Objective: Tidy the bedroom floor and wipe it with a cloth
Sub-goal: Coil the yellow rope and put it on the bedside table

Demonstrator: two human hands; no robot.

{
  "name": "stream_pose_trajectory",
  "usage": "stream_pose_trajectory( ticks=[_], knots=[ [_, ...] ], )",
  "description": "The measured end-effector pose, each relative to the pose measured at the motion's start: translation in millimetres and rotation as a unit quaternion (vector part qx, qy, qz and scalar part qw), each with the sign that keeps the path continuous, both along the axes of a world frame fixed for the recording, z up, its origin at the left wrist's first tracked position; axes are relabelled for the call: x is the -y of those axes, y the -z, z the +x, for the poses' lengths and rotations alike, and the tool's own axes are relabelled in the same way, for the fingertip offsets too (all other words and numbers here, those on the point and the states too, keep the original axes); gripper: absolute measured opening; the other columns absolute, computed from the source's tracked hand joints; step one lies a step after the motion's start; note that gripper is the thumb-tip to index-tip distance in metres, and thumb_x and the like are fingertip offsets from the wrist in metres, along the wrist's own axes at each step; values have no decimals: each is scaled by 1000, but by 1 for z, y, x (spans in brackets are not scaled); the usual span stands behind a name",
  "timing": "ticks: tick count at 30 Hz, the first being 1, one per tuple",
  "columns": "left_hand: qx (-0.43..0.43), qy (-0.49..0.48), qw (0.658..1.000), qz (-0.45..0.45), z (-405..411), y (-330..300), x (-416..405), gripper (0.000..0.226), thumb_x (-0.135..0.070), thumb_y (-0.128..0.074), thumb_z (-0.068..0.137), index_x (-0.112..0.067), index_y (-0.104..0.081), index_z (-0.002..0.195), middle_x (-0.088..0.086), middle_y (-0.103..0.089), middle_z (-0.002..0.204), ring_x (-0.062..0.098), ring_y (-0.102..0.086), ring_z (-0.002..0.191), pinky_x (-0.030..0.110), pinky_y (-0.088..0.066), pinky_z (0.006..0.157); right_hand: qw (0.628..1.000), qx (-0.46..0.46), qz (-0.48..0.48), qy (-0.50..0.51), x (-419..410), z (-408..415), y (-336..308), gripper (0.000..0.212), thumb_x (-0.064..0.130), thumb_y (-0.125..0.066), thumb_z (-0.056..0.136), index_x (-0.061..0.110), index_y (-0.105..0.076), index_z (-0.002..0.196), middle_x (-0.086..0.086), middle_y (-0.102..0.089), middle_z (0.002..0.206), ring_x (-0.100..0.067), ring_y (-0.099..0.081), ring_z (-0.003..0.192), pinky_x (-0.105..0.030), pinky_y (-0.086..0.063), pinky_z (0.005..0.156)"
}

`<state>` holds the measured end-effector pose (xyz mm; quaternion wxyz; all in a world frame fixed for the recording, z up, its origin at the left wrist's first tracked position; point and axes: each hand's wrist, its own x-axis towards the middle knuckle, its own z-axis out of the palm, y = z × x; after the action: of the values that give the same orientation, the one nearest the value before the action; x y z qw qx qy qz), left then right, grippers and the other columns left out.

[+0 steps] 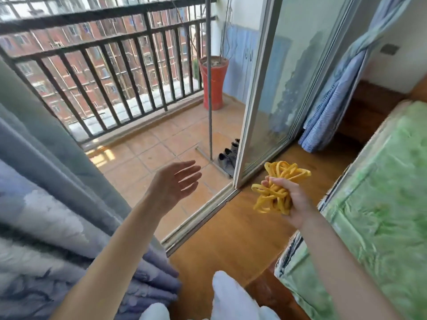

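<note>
A: Item in hand?
B: A tangled bundle of yellow cord (278, 187), loops sticking out above and to the left of the fist. The right hand (292, 199) has its grip closed round the middle of the bundle, fingers curled over it, held in the air above the wooden floor (235, 229).

A: Other hand?
B: The left hand (176, 181) is raised, grip fully open, fingers straight and slightly spread, holding nothing. It is over the threshold of the sliding door track (203, 215).

A: Surroundings?
B: A bed with a green cover (379, 204) is at the right, its edge just beside the right forearm. A blue-grey curtain (46, 192) hangs at the left. The glass sliding door (279, 84) stands open onto a tiled balcony (161, 144). Grey shoes (227, 158) sit on the tiles against the door frame. A red planter (213, 83) stands in the far corner by the dark railing (92, 72).
</note>
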<state>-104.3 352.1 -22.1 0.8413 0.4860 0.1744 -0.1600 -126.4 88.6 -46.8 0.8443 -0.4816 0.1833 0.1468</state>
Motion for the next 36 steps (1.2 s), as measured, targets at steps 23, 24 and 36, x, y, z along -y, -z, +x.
stream_pose_trajectory(
  ticks=[23, 24, 36],
  knots=[
    [3, 194, 980, -31, 318, 2, 161, 20, -17, -42, 92, -10, -61, 95, 5, -68, 87, 15, -67, 73, 28, -47, 77, 988, -10, -15, 156, 123, 233, -11, 17, 16, -61, 82, 9, -64, 97, -5, -72, 78, -17, -70, 69, -25, -54, 52],
    [2, 201, 979, -29, 328, 2, 170, 20, -18, -42, 92, -11, -61, 94, 4, -68, 87, 15, -67, 73, 28, -47, 77, 986, -11, -10, 164, 130, 240, -11, 19, 16, -62, 80, 9, -64, 98, -6, -72, 78, -17, -70, 70, -26, -54, 53],
    [5, 304, 953, -2, 477, 6, 301, 22, -17, -39, 93, -13, -61, 92, 5, -65, 89, 20, -61, 83, 31, -44, 80, 962, -8, -13, 273, 230, 344, -3, 8, 14, -54, 89, 12, -62, 92, -1, -71, 72, -12, -69, 66, -24, -54, 54]
  ],
)
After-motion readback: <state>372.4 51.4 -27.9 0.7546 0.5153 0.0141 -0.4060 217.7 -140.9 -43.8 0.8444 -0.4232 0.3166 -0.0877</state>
